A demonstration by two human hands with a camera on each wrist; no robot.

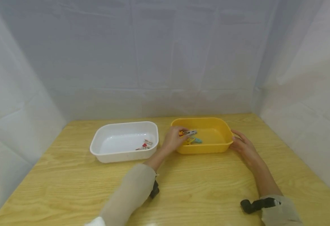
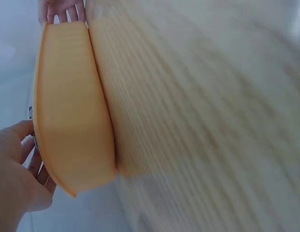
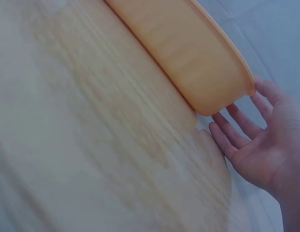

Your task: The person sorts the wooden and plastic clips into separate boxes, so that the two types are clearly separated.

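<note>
Fingers of the left hand [image 1: 174, 138] are pinching a clip [image 1: 188, 133] over the yellow tub [image 1: 222, 146] on the table [image 1: 199, 185]. Open, the right hand [image 1: 242, 146] is bracing the tub's side; lifting the clip clear of the rim would be wise.

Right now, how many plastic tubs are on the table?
2. The white tub sits on the left of the wooden table; the yellow tub sits right beside it, with the left hand reaching inside and the right hand against its right end.
</note>
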